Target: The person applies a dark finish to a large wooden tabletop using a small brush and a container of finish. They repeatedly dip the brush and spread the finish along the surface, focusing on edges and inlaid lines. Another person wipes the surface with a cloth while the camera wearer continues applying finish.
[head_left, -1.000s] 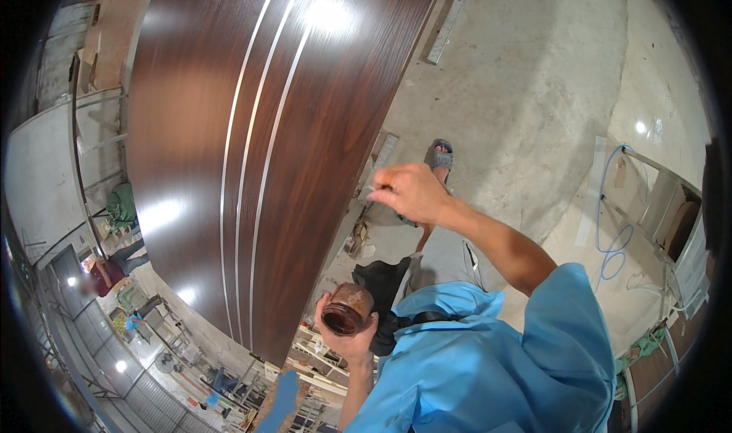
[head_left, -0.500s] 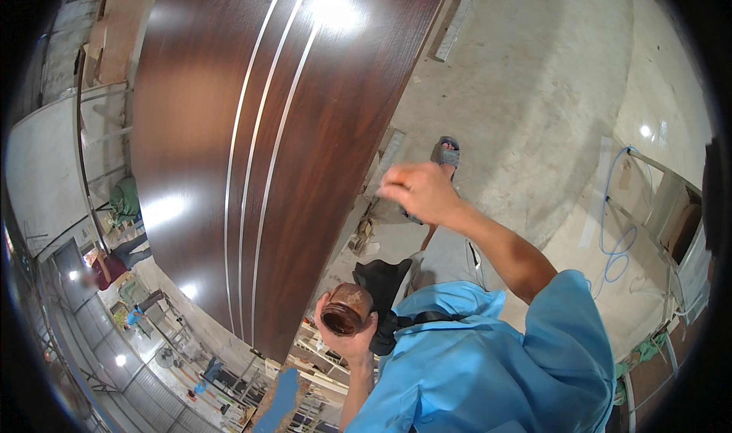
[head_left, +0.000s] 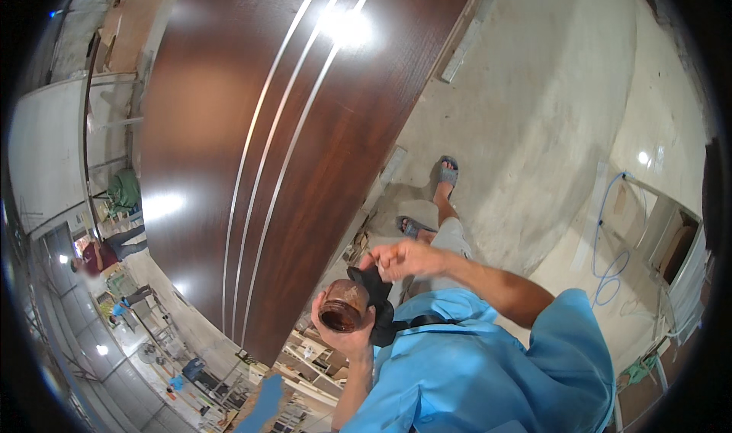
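Observation:
A jar (head_left: pixel 352 294), stained reddish brown with dark brown liquid inside, is gripped in my left hand (head_left: pixel 352 343) in front of my waist. Its open mouth tips toward the camera. My right hand (head_left: pixel 406 259) hovers just right of the jar and above it, thumb and fingers pinched together. Whatever is in that pinch, if anything, is hidden. A black pouch or cloth (head_left: pixel 377 287) hangs from my waist between the jar and my right hand. Beyond both hands lies a large glossy dark-brown wood panel (head_left: pixel 335 151) with three pale lines along it.
Lengths of wood (head_left: pixel 461 48) stick out along the panel's right edge. A blue hose (head_left: pixel 598 242) lies coiled on the floor at right beside a frame (head_left: pixel 675 246). Shelving (head_left: pixel 316 364) stands lower left. A person (head_left: pixel 101 254) stands beyond the panel at far left.
My right hand has come down and left, from near the panel's edge to just beside the jar. My left hand still holds the jar in nearly the same place.

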Action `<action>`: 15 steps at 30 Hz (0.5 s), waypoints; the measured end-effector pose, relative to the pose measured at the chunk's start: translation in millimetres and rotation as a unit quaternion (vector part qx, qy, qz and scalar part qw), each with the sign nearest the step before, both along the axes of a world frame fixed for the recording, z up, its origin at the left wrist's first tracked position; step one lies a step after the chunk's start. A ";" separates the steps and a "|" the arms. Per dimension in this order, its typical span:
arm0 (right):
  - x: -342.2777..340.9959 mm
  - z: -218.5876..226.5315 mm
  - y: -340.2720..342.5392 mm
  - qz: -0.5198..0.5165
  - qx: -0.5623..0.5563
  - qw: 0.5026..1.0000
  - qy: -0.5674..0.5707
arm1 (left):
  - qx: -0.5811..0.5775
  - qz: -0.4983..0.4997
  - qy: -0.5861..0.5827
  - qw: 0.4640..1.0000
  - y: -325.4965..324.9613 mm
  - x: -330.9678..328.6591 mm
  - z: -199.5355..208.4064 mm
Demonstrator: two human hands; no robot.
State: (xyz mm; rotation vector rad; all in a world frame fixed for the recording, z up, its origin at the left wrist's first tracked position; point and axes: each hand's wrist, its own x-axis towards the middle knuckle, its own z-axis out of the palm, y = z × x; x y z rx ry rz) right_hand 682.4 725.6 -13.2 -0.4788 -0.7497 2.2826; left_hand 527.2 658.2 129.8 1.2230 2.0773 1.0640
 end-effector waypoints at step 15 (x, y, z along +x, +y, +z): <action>11.4 68.5 -8.8 0.095 -0.292 0.945 0.110 | 0.078 0.045 0.007 0.996 24.4 39.7 37.3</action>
